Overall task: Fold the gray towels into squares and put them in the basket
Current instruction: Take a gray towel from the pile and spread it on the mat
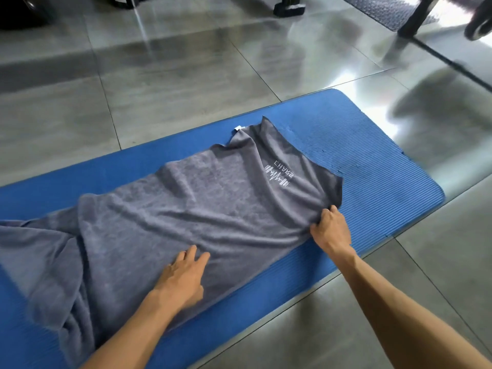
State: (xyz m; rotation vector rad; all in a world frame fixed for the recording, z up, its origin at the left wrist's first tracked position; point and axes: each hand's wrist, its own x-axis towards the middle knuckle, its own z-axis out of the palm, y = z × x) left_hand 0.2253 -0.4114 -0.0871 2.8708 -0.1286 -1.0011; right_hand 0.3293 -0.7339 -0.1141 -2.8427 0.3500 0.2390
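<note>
A large gray towel (186,209) lies spread and wrinkled along a blue ribbed mat (372,161). White embroidered lettering shows near its far right end, and a small white tag sticks out at the far corner. My left hand (183,278) rests flat on the towel's near edge with the fingers straight. My right hand (330,230) pinches the towel's near right corner, and the cloth is bunched there. The towel's left end runs out of the frame in loose folds. No basket is in view.
The mat lies on a glossy gray tiled floor (186,83). Dark equipment feet (288,8) and a black stand (415,20) with a wheel stand at the far edge, beside a dark textured mat (383,9).
</note>
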